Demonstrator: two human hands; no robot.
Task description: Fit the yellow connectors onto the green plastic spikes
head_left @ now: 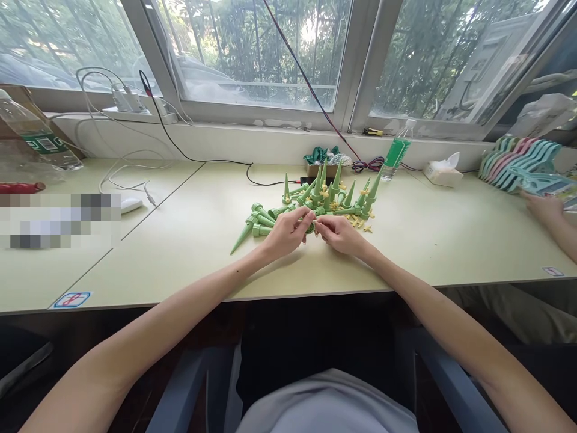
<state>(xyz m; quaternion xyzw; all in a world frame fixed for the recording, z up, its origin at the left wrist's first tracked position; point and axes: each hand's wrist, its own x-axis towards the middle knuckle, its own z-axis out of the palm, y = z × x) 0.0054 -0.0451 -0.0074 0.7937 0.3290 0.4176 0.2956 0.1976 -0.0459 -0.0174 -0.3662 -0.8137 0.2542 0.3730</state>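
My left hand is closed around a green watering spike, mostly hidden by its fingers. My right hand meets it fingertip to fingertip, pinched at the spike's side; whatever it grips is too small and covered to make out. Just beyond both hands is a cluster of green watering spikes, several upright on their caps and some fitted with yellow valves. More spikes lie on their sides by my left hand. Loose small yellow valves are scattered past my right hand.
Behind the spikes are a small box, a black cable and a green-labelled bottle. Tissues stand farther right. Another person's hand is beside the stacked hangers. The table's front edge runs below my wrists.
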